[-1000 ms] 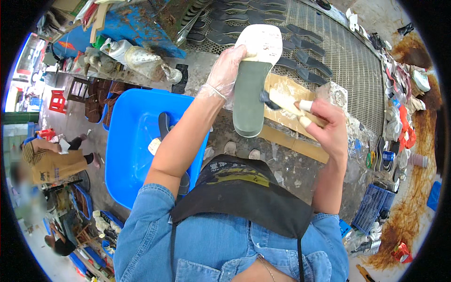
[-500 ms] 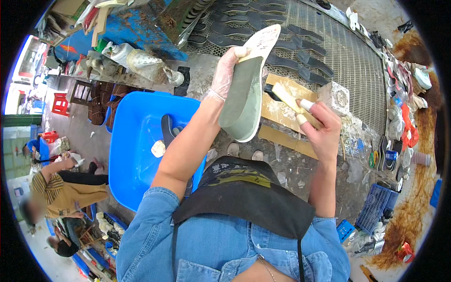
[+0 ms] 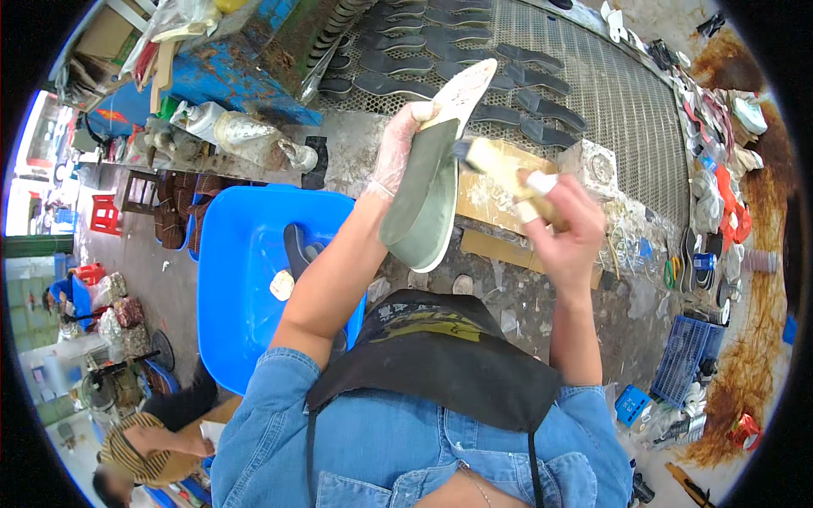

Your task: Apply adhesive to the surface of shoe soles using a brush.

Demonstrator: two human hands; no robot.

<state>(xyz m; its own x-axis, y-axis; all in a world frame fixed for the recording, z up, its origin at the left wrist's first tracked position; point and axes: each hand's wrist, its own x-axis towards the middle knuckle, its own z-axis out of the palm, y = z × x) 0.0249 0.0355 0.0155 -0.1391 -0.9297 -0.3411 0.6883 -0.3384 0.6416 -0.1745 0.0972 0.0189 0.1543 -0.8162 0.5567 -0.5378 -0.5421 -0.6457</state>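
Note:
My left hand (image 3: 395, 146), in a thin clear glove, grips a grey-green shoe sole (image 3: 423, 195) with a pale rim near its upper part, thumb on the front. The sole is held up at a tilt, its white end pointing up and right. In my right hand (image 3: 569, 222), with white covers on the fingertips, is a brush (image 3: 491, 161) with a pale handle. Its dark bristles are at the sole's right edge; whether they touch it I cannot tell. Behind the brush lies a tan board (image 3: 478, 199) with whitish smears.
Rows of dark soles (image 3: 394, 63) lie on a mesh surface (image 3: 631, 102) beyond. A blue basin (image 3: 216, 254) stands left, holding dark soles and a whitish round piece (image 3: 282, 286). Further off are smeared bottles (image 3: 246, 135), a white block (image 3: 590, 167) and a person (image 3: 140, 449) at lower left.
The brush has moved left to the sole's edge, its hand blurred by motion. The sole has shifted slightly left and down. At lower left, the person in stripes appears lower in view.

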